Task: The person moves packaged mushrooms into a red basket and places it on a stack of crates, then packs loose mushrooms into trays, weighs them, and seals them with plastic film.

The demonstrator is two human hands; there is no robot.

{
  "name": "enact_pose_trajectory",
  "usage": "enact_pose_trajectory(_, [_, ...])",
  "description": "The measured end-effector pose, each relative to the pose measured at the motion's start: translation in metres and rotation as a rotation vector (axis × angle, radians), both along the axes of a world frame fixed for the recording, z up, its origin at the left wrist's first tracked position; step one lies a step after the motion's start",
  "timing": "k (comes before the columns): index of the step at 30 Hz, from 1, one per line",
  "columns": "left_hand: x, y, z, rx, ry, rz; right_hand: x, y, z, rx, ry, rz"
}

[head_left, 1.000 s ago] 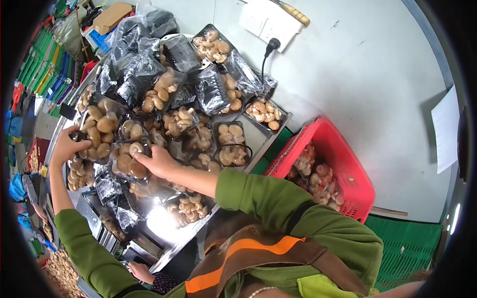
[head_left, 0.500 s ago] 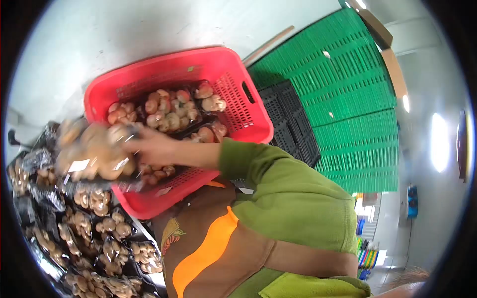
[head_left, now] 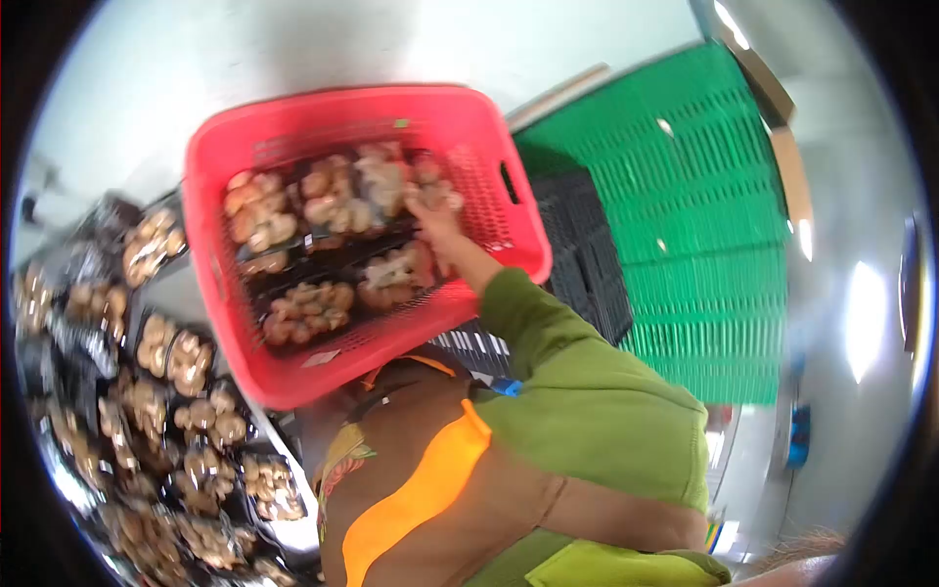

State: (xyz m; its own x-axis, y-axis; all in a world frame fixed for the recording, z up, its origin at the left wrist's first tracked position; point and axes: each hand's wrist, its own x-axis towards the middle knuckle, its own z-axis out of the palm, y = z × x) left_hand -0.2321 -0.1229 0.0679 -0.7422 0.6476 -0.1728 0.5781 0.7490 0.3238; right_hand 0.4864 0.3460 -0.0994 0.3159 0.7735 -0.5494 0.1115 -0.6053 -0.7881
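Observation:
A red plastic basket (head_left: 293, 386) holds several black trays of brown mushrooms (head_left: 259, 210) under clear film. My right hand (head_left: 435, 220) reaches into its right end, fingers closed at the near edge of a mushroom pack (head_left: 432, 174). Motion blurs the fingertips, and the hand covers part of that pack. Just below the hand lies another mushroom pack (head_left: 396, 274). My left hand is out of view.
Several more wrapped mushroom packs (head_left: 210, 421) lie spread at the lower left, beside the basket. Green crates (head_left: 685, 196) are stacked at the right, with black crates (head_left: 587, 254) between them and the basket. A pale surface (head_left: 440, 44) extends behind the basket.
My right hand has moved from the basket's left side to its right end. The mushroom pack it held over the left rim is out of the hand. The view has shifted slightly.

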Motion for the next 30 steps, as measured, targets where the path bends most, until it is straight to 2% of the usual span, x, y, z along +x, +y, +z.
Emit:
enact_pose_trajectory(2, [-0.049,-0.019,-0.041,0.042,-0.114,-0.126,-0.004,-0.005,0.035,0.360,-0.185,0.259])
enact_pose_trajectory(3, [-0.054,-0.048,-0.047,0.049,-0.121,-0.134,-0.025,-0.007,0.058,0.512,-0.205,0.368])
enact_pose_trajectory(4, [-0.026,-0.027,-0.030,0.048,-0.051,-0.101,-0.056,-0.010,0.074,0.568,-0.623,0.338])
enact_pose_trajectory(5, [0.003,-0.004,-0.012,0.046,0.018,-0.067,-0.078,-0.009,0.063,0.823,-0.760,0.381])
enact_pose_trajectory(6, [0.014,0.003,-0.006,0.107,0.013,-0.017,-0.127,-0.015,0.066,0.860,-0.662,0.466])
enact_pose_trajectory(7, [0.016,0.000,-0.011,0.198,0.209,-0.110,-0.176,-0.029,0.090,0.807,-0.450,0.688])
enact_pose_trajectory(8, [0.027,0.006,0.003,0.149,0.244,-0.085,-0.217,-0.043,0.110,0.733,-0.270,0.884])
enact_pose_trajectory(9, [0.044,0.016,0.012,0.112,0.265,-0.080,-0.266,-0.065,0.115,0.784,0.110,1.068])
enact_pose_trajectory(10, [0.052,0.016,0.014,0.150,0.287,-0.074,-0.312,-0.094,0.124,0.667,0.406,1.190])
enact_pose_trajectory(11, [0.058,0.016,0.015,0.188,0.303,-0.078,-0.357,-0.120,0.117,0.890,0.319,1.382])
enact_pose_trajectory(12, [0.065,0.018,0.017,0.200,0.306,-0.059,-0.396,-0.145,0.143,0.945,0.300,1.578])
enact_pose_trajectory(13, [0.067,0.019,0.016,0.212,0.334,-0.063,-0.442,-0.168,0.147,0.979,0.239,1.774])
enact_pose_trajectory(15, [0.075,0.021,0.018,0.199,0.348,-0.072,-0.513,-0.216,0.151,1.354,0.265,1.849])
enact_pose_trajectory(17, [0.080,0.021,0.021,0.162,0.321,-0.078,-0.592,-0.260,0.123,1.988,0.007,1.559])
enact_pose_trajectory(19, [0.090,0.017,0.026,0.147,0.336,-0.027,-0.642,-0.279,0.106,2.074,-0.095,1.653])
enact_pose_trajectory(20, [0.093,0.010,0.029,0.090,0.290,0.001,-0.647,-0.278,0.115,1.965,-0.268,1.929])
enact_pose_trajectory(21, [0.093,-0.003,0.027,0.079,0.284,0.006,-0.651,-0.277,0.124,1.900,-0.345,2.066])
enact_pose_trajectory(23, [0.095,-0.021,0.020,0.235,0.023,0.279,-0.644,-0.267,0.135,1.917,-0.308,2.163])
enact_pose_trajectory(24, [0.096,-0.026,0.026,0.201,-0.053,0.367,-0.638,-0.261,0.138,1.931,-0.152,2.156])
enact_pose_trajectory(27, [0.068,-0.054,0.008,0.146,0.205,0.316,-0.621,-0.261,0.120,1.821,-0.050,2.155])
enact_pose_trajectory(28, [0.057,-0.068,0.005,0.134,0.241,0.297,-0.606,-0.250,0.127,1.873,0.031,2.098])
enact_pose_trajectory(29, [0.043,-0.081,-0.001,0.138,0.270,0.257,-0.594,-0.245,0.131,1.778,-0.006,2.083])
enact_pose_trajectory(30, [0.036,-0.091,-0.002,0.132,0.227,0.254,-0.575,-0.229,0.144,1.604,0.156,2.074])
